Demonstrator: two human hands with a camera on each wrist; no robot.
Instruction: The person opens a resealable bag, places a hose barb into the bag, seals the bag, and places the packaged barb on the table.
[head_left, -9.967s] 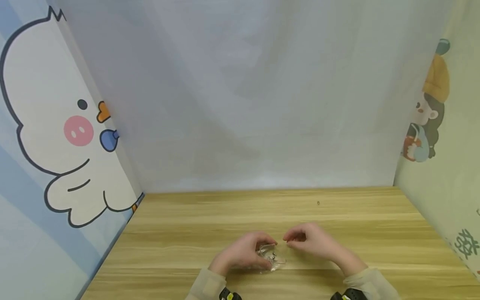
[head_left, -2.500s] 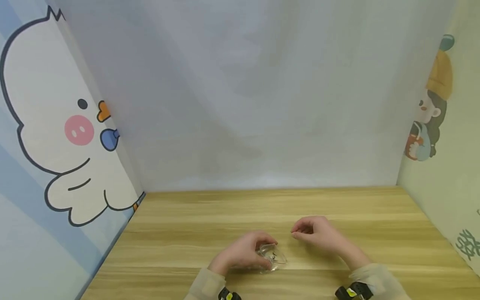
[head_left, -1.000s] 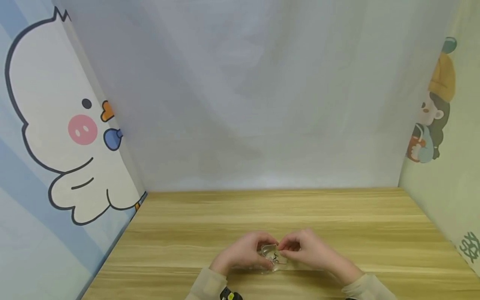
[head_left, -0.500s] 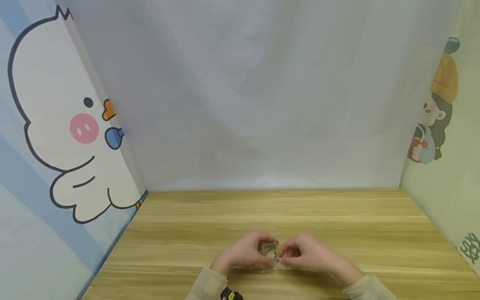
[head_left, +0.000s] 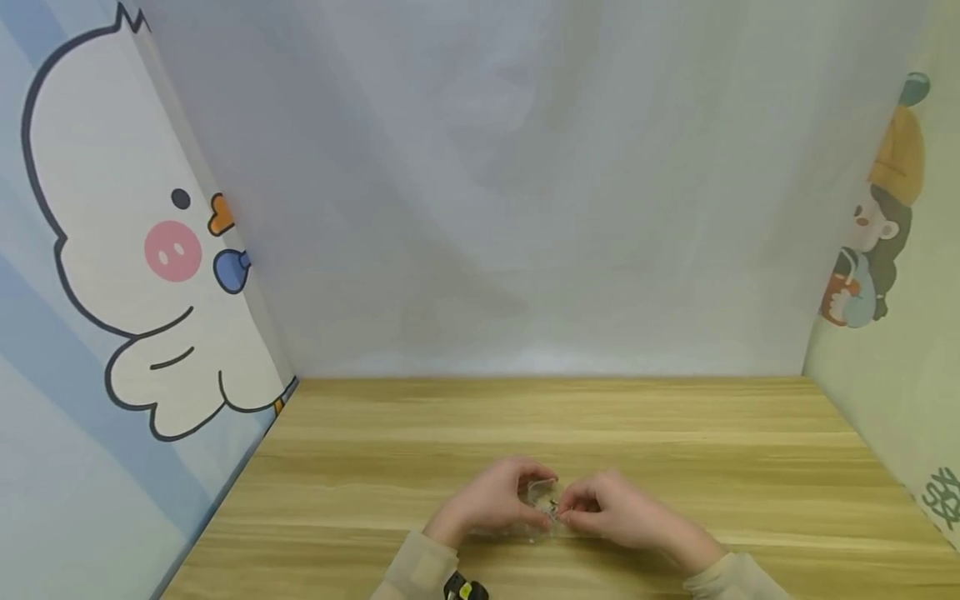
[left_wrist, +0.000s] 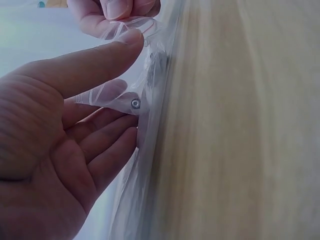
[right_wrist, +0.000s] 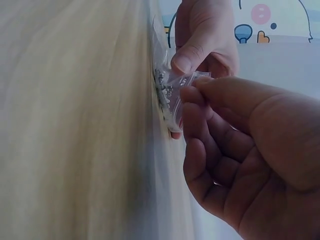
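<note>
A clear zip bag (head_left: 542, 493) with small metal pieces inside lies on the table, between my two hands. My left hand (head_left: 491, 502) holds it, thumb on the near side and fingers behind. Through the plastic in the left wrist view, a small round metal piece (left_wrist: 135, 103) with a hole shows. My right hand (head_left: 622, 510) pinches the bag's edge between thumb and forefinger, its other fingers curled. Several shiny metal pieces (right_wrist: 167, 91) gather low in the bag in the right wrist view. Their exact kind is too small to tell.
The wood-grain table (head_left: 420, 433) extends around both hands. A pale curtain (head_left: 540, 208) hangs behind its far edge. Printed cartoon walls stand at the left (head_left: 97, 183) and right (head_left: 885, 375).
My right hand was raised apart from the bag 2.5 s ago; it has come left and down to the bag's edge. A tiny thing on the far table, seen 10 s ago, is gone.
</note>
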